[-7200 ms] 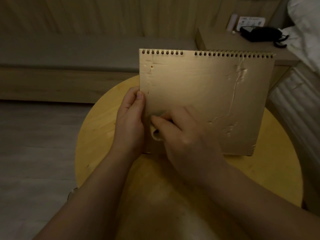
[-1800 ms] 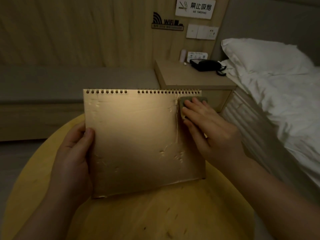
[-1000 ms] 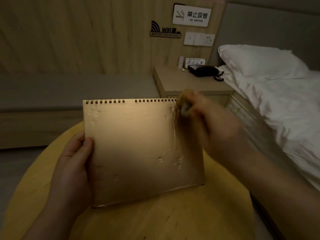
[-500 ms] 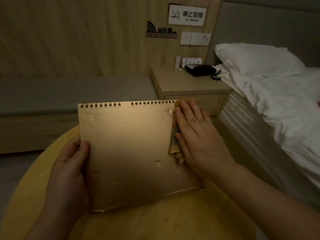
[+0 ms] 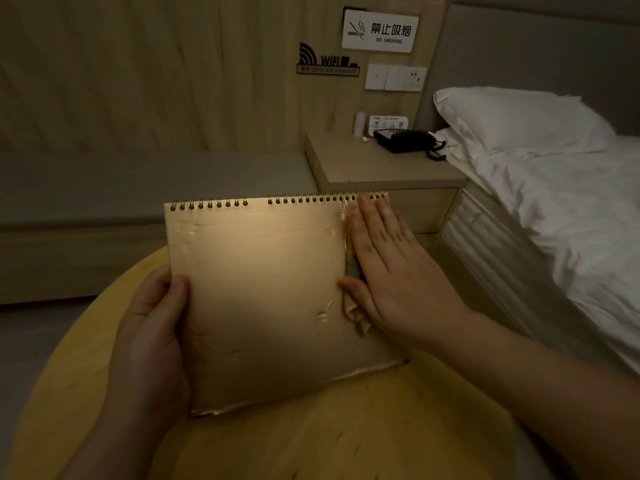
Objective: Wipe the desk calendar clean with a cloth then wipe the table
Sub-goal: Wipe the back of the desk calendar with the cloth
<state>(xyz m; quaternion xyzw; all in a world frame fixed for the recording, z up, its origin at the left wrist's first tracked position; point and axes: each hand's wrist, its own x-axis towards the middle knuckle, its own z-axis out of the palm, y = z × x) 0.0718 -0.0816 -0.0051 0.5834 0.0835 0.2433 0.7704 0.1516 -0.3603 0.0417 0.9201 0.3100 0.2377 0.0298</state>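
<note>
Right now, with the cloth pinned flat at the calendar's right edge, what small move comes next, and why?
Probably slide the right hand leftward, dragging the cloth across the calendar. The cloth sits under straight fingers at the right edge, the broad face to its left is uncovered, and the left hand grips the left edge, steadying it on the table.

From my feed, the cloth (image 5: 350,308) lies almost wholly hidden under the flat right hand (image 5: 388,271); only crumpled scraps show at the palm's edge. The left hand (image 5: 152,341) hides the desk calendar (image 5: 263,289)'s left edge, its fingers out of sight behind it. Behind the calendar, the card (image 5: 388,123) on the nightstand (image 5: 374,168) is too small to read.
</note>
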